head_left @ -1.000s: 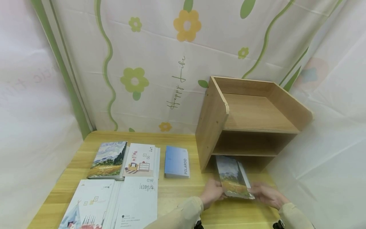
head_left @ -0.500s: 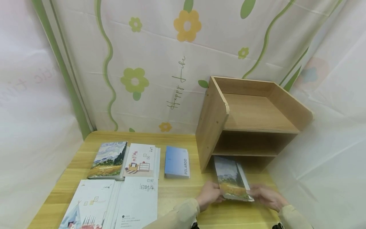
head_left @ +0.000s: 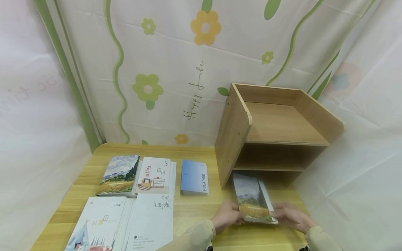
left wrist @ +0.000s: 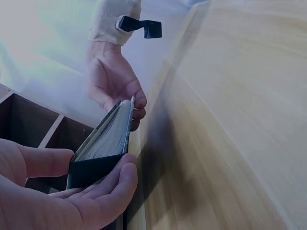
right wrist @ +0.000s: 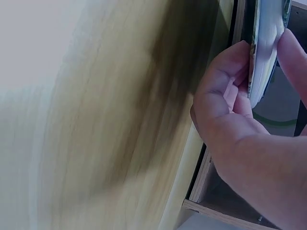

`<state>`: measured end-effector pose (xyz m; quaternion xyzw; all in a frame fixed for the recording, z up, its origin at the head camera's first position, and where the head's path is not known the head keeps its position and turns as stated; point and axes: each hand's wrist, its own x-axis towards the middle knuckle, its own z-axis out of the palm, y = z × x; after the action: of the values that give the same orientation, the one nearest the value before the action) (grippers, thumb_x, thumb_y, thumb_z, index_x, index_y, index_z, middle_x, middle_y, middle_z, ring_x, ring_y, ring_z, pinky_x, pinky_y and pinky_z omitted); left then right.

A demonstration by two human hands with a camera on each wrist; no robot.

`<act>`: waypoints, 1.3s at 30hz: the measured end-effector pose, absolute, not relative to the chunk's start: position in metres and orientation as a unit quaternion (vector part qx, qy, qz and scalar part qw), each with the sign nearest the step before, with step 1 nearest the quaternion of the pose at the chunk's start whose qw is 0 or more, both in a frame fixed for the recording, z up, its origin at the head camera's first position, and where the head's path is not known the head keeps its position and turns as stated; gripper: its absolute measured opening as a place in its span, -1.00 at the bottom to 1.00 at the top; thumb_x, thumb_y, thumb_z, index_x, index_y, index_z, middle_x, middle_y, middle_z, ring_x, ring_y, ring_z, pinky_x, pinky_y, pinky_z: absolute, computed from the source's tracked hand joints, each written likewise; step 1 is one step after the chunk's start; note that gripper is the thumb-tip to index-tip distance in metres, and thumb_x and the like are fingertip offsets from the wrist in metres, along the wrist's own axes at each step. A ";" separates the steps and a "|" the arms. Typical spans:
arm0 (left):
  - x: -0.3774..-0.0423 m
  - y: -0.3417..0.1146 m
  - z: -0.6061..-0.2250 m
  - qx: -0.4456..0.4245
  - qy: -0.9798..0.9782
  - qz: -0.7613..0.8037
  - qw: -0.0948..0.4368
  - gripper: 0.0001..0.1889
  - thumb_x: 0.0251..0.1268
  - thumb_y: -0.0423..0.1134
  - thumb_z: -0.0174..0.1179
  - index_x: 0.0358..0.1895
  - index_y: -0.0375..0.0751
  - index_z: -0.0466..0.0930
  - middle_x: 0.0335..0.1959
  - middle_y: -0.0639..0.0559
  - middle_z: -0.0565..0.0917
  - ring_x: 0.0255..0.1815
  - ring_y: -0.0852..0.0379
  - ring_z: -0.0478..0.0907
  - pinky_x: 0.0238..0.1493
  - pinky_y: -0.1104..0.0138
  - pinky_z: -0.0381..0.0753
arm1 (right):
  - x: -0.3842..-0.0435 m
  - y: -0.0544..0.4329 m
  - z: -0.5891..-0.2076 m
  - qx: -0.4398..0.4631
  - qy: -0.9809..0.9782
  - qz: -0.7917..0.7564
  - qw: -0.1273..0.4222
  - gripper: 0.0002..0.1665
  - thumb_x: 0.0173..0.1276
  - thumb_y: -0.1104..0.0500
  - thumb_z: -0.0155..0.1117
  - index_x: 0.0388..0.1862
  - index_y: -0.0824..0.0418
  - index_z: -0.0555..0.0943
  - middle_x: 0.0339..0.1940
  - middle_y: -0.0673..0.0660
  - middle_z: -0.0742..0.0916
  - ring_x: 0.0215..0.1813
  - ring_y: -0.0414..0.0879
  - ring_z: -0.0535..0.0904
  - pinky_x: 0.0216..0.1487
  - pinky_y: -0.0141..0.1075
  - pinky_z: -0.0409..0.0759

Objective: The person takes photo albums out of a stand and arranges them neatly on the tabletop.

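Both hands hold a book [head_left: 252,198] with a painted landscape cover. Its far end overlaps the opening of the lowest compartment of the wooden shelf [head_left: 232,139]. At the book's left edge, near the front corner, the left hand [head_left: 226,215] pinches it. In the left wrist view the thumb lies on one cover, the fingers [left wrist: 127,184] on the other, across the dark spine. The right hand [head_left: 290,217] grips the opposite, page-side edge. The right wrist view shows the pages [right wrist: 261,72] between its thumb and curled fingers.
To the left lie a second landscape-covered book [head_left: 119,176], a white book with a furniture drawing [head_left: 154,176], a tent-covered book [head_left: 97,223] and a plain white one [head_left: 150,223]. A blue POLAROID album [head_left: 194,177] lies nearer the shelf. A patterned curtain hangs behind.
The book and both hands have shifted slightly toward the person and to the left, drawing the book a little outward from the lowest compartment. The other books have stayed put.
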<state>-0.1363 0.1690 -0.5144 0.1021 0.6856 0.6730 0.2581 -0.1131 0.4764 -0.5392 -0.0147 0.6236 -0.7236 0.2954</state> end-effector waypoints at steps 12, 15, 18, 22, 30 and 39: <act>-0.132 0.162 -0.514 0.123 0.686 0.671 0.254 -0.92 0.16 -0.53 0.28 -0.48 -0.48 0.65 -0.52 -0.10 0.65 -0.48 -0.07 0.66 -0.39 0.14 0.72 | -0.106 0.471 -0.544 -0.030 0.624 -0.720 0.301 -0.69 0.48 0.48 -0.06 0.10 0.48 0.54 -0.04 0.23 0.70 -0.02 -0.01 0.61 0.06 -0.17 0.61; -0.131 0.161 -0.514 0.127 0.687 0.669 0.253 -0.90 0.16 -0.53 0.28 -0.49 -0.47 0.65 -0.52 -0.09 0.64 -0.47 -0.09 0.67 -0.40 0.14 0.72 | -0.104 0.469 -0.543 -0.028 0.624 -0.722 0.297 -0.71 0.47 0.47 -0.05 0.06 0.46 0.56 -0.06 0.22 0.71 -0.04 -0.03 0.61 0.04 -0.20 0.61; -0.130 0.158 -0.513 0.128 0.686 0.670 0.255 -0.92 0.15 -0.54 0.28 -0.48 -0.47 0.66 -0.52 -0.06 0.64 -0.48 -0.08 0.67 -0.40 0.16 0.72 | -0.102 0.466 -0.542 -0.022 0.632 -0.717 0.293 -0.73 0.47 0.46 -0.02 0.01 0.43 0.59 -0.09 0.20 0.72 -0.07 -0.05 0.62 0.01 -0.22 0.62; -0.128 0.155 -0.513 0.122 0.684 0.669 0.264 -0.95 0.14 -0.55 0.27 -0.43 -0.44 0.70 -0.53 -0.04 0.66 -0.47 -0.07 0.67 -0.39 0.19 0.72 | -0.100 0.461 -0.541 -0.019 0.641 -0.710 0.289 -0.76 0.45 0.45 0.01 -0.03 0.39 0.60 -0.12 0.18 0.73 -0.11 -0.06 0.63 -0.02 -0.22 0.63; -0.124 0.150 -0.513 0.128 0.690 0.661 0.265 -0.92 0.14 -0.55 0.28 -0.48 -0.43 0.70 -0.58 -0.09 0.66 -0.51 -0.03 0.66 -0.41 0.16 0.72 | -0.095 0.456 -0.539 -0.016 0.654 -0.701 0.284 -0.81 0.42 0.43 0.08 -0.08 0.41 0.61 -0.13 0.23 0.73 -0.15 -0.05 0.63 -0.08 -0.24 0.65; -0.117 0.143 -0.514 0.135 0.698 0.654 0.259 -0.75 0.20 -0.52 0.29 -0.64 -0.45 0.56 -0.70 -0.11 0.58 -0.69 0.20 0.44 -0.63 0.43 0.43 | -0.092 0.447 -0.541 0.006 0.677 -0.686 0.268 -0.87 0.37 0.44 0.14 -0.17 0.39 0.61 -0.27 0.14 0.72 -0.21 -0.03 0.66 -0.10 -0.16 0.67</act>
<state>-0.1174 0.1426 -0.5144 0.1349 0.6976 0.6541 0.2593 -0.0919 0.4465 -0.5412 0.0061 0.6766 -0.6858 0.2681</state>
